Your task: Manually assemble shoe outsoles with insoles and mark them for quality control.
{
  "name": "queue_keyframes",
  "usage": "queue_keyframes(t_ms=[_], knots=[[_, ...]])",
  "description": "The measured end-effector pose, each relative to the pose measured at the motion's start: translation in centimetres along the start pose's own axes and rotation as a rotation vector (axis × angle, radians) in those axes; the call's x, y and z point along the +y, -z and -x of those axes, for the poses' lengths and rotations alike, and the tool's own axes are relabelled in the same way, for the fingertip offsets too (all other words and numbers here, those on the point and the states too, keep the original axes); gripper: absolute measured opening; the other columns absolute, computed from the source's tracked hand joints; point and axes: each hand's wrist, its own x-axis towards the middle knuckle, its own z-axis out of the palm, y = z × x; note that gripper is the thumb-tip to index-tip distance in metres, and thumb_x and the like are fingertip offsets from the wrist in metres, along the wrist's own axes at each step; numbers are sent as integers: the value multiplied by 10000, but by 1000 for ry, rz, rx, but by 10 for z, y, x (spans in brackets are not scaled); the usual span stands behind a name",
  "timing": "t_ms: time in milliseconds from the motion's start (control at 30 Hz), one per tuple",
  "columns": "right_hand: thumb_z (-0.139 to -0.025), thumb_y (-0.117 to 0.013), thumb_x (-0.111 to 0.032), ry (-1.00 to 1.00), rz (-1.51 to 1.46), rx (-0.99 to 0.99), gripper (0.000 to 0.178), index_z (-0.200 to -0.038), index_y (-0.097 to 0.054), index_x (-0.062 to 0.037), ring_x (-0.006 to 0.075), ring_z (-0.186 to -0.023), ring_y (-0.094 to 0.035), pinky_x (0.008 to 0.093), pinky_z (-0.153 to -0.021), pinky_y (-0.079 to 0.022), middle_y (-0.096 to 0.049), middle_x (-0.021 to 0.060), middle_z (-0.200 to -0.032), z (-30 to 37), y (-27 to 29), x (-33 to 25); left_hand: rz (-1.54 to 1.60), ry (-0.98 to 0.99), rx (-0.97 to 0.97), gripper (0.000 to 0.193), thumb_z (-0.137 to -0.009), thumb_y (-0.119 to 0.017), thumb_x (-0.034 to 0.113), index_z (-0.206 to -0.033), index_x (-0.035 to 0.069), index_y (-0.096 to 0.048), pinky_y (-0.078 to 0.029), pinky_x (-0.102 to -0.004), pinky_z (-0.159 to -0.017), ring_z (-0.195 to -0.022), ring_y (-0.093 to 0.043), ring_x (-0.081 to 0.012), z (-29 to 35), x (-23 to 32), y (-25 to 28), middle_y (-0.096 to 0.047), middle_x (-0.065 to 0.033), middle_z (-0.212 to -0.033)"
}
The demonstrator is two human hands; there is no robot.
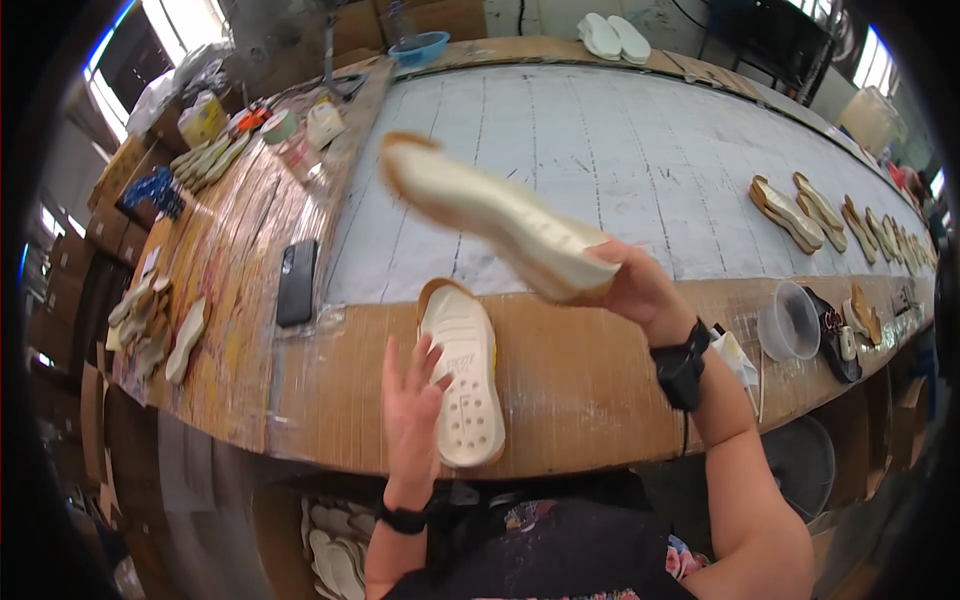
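Observation:
My right hand grips one end of a cream shoe sole with a tan rim. It is held up over the near edge of the white work surface, tilted and blurred by motion. A second cream shoe sole lies on the brown cardboard strip in front of me, its holed and ribbed face upward and a tan lip at its far end. Beside that sole's left edge, my left hand is raised with fingers spread, holding nothing. Whether its fingertips touch the sole I cannot tell.
A dark phone lies to the left, near loose sole pieces. More soles stand in a row at the right on the white surface. A clear plastic tub sits near the right edge; a blue basin stands far back.

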Motion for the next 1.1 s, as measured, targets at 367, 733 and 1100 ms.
queue_keyframes(t_ms=[367,733,1100], knots=[[-610,-777,-194,673,962,33,882,-1305,-282,26,241,-1156,-411,327,-942,-354,-396,180,-1273,39,-129,88,756,90,290,517,-927,-302,405,-1300,48,-292,-347,-411,-977,-1152,-430,-266,19,21,-6,-390,-118,-1290],[-687,-723,-186,505,446,-9,758,-1304,-324,0,217,-1029,-494,313,-818,-449,-468,153,-1181,82,-101,95,843,214,162,474,-926,-284,352,-1253,17,-354,-408,-428,-910,-1049,-505,-295,33,8,-4,-464,-162,-1211],[-774,-609,-114,665,783,-45,479,-1225,-468,-37,153,-760,-576,245,-667,-454,-592,121,-888,98,-102,49,405,302,-284,610,-851,-352,374,-1329,8,-253,-369,-409,-955,-1158,-426,-305,69,-17,2,-364,-189,-1302]])
